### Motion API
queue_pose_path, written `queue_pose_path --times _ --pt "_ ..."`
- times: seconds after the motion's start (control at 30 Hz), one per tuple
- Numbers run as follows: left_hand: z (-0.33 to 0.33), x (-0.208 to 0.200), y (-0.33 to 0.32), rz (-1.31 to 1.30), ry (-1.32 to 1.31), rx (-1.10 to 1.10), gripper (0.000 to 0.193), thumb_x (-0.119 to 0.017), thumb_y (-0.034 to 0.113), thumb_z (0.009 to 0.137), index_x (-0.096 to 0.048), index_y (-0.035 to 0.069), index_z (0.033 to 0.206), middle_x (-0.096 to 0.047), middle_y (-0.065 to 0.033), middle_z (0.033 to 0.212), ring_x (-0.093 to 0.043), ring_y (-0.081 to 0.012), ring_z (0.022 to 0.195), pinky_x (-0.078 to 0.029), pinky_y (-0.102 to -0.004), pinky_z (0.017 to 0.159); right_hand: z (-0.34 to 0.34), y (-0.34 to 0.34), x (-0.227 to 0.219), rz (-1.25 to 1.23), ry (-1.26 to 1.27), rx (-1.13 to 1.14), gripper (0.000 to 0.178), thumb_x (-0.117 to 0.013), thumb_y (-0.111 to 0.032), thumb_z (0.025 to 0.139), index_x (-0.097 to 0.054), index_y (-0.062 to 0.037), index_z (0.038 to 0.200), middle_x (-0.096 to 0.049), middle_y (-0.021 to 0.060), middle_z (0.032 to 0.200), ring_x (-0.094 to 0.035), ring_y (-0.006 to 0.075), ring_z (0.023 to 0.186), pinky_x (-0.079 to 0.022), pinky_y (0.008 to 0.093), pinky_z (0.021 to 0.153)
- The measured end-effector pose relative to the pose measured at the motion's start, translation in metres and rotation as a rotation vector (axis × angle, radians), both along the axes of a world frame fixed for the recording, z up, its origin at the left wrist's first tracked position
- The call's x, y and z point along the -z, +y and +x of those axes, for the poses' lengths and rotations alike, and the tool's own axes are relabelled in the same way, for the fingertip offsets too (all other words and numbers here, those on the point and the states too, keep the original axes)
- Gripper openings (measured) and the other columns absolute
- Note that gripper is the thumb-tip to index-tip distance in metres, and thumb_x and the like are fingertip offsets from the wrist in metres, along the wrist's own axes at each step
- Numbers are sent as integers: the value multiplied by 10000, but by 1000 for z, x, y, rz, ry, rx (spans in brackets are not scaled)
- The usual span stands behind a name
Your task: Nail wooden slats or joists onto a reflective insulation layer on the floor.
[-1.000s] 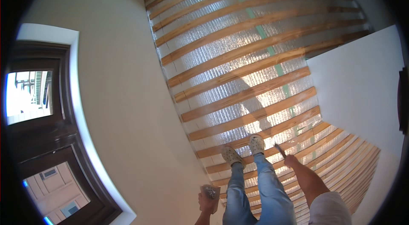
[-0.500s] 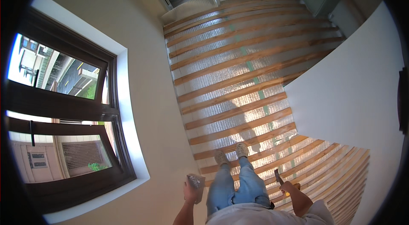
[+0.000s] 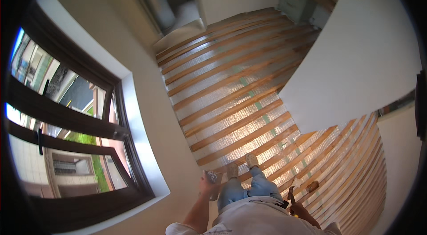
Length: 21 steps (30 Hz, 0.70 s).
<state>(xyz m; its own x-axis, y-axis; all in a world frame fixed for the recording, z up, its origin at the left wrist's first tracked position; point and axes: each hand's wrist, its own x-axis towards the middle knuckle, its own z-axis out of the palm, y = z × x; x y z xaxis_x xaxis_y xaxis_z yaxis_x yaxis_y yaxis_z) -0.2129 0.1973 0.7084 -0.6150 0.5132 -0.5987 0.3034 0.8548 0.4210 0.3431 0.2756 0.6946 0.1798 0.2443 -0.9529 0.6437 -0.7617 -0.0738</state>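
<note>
The hammer-like tool (image 3: 291, 193) is low on the right, beside the person's leg. The right hand (image 3: 299, 210) is wrapped around its handle. The tool's top is dark and thin, and a bit of yellow shows by the hand. There is open space around its top, above the floor.

The left hand (image 3: 206, 187) grips a see-through bag (image 3: 214, 177) of tiny shiny bits, too small to name. The bag is close to the left wall (image 3: 178, 164).

Near the tool is a brown block (image 3: 312, 186). Wood strips (image 3: 227, 126) run across shiny silver sheeting (image 3: 243, 109), with gaps between. The white wall (image 3: 347, 66) pokes its corner in on the right, narrowing the floor. On the left is a dark-framed window (image 3: 122, 133).
</note>
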Motion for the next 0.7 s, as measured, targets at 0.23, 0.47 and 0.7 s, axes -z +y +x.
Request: queue_pose_path --times 0.23,0.47,0.7 --pt "-19 51 -23 -26 32 230 1073 -864 355 506 -317 68 1383 -513 -234 1270 -519 -399 1169 -452 -464 978 -36 -120 -35 -63 -182 -7 164 -636 -159 783 -686 -9 743 -686 116 698 -681 198 587 -553 346 554" --pt "10 55 97 54 90 867 1039 -865 327 508 -341 51 1361 -545 -233 1227 -547 -395 1132 -467 -460 957 -69 -190 -84 151 -252 754 222 -575 -107 765 -685 72 835 -684 176 737 -678 258 612 -542 374 533" --pt "105 43 184 157 58 1156 1029 -864 319 510 -346 42 1355 -551 -234 1218 -551 -393 1125 -469 -458 955 -76 -233 -61 224 -351 549 230 -590 -116 677 -714 25 809 -702 198 830 -691 312 670 -551 392 624"
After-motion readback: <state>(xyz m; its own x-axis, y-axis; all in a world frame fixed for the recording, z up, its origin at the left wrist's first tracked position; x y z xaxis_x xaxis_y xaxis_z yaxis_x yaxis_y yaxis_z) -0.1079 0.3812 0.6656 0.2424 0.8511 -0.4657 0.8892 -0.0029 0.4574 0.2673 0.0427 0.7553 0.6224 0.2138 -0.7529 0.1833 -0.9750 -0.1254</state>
